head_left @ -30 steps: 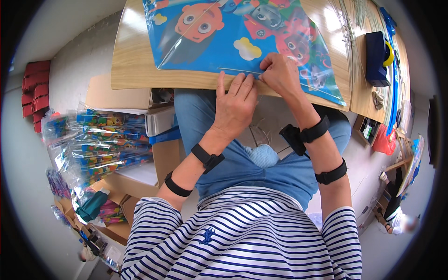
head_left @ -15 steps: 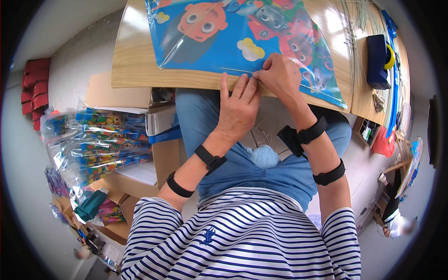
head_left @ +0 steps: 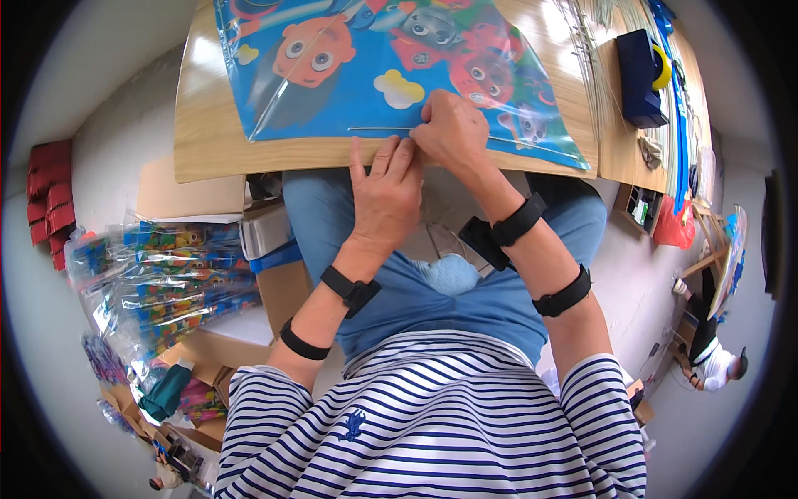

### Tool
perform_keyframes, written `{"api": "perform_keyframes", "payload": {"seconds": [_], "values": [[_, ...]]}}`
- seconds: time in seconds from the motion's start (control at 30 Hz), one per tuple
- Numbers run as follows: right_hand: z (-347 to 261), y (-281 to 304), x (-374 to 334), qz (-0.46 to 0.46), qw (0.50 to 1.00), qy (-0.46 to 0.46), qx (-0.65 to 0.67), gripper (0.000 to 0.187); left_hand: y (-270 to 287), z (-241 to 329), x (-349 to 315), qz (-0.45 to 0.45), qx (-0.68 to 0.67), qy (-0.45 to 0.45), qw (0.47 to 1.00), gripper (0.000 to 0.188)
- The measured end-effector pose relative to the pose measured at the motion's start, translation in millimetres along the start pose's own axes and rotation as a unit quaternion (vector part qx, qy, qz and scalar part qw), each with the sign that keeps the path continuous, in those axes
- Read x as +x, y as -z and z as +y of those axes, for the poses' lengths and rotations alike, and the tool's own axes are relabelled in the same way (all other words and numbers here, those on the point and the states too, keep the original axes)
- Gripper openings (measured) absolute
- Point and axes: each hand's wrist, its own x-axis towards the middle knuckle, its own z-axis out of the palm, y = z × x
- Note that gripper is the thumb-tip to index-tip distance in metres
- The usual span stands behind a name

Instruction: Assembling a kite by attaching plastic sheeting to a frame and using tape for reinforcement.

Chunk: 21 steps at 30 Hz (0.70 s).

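A blue plastic sheet printed with cartoon figures (head_left: 312, 116) lies on the wooden table before me, its near border close to the table's edge. Along that border runs a thin white rod (head_left: 378, 128). My right hand (head_left: 453, 133) is closed in a pinch on the rod at the sheet's border; its fingertips are partly hidden. Beside it, my left hand (head_left: 385, 195) rests palm down with fingers stretched out, their tips at the border just below the rod.
Bundles of thin rods (head_left: 592, 75) lie along the table's right side, by a dark blue tape dispenser (head_left: 638, 83). Packed printed sheets (head_left: 187, 274) in clear film sit on cartons at left. A red bag (head_left: 675, 223) hangs at right; another person (head_left: 711, 362) is beyond.
The whole view has shifted, so table and hands appear farther left. Both hands keep nearly the same place at the sheet's border, the right still pinching.
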Motion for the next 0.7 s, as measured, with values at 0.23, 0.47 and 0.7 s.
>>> {"api": "perform_keyframes", "payload": {"seconds": [0.23,0.47,0.7], "values": [[22.8,19.3,-10.3,0.050,0.981,0.066,0.178,0.016,11.8,-0.4,3.3,-0.031,-0.027,0.018,0.999,0.045],[94.5,59.0,-54.8,0.258,0.949,0.181,0.002,0.017,20.3,6.9,20.9,0.011,-0.075,-0.008,0.997,0.034],[86.4,33.2,-40.9,0.199,0.960,0.193,0.049,0.009,-18.2,24.9,60.4,0.007,-0.154,-0.043,0.987,0.018]]}}
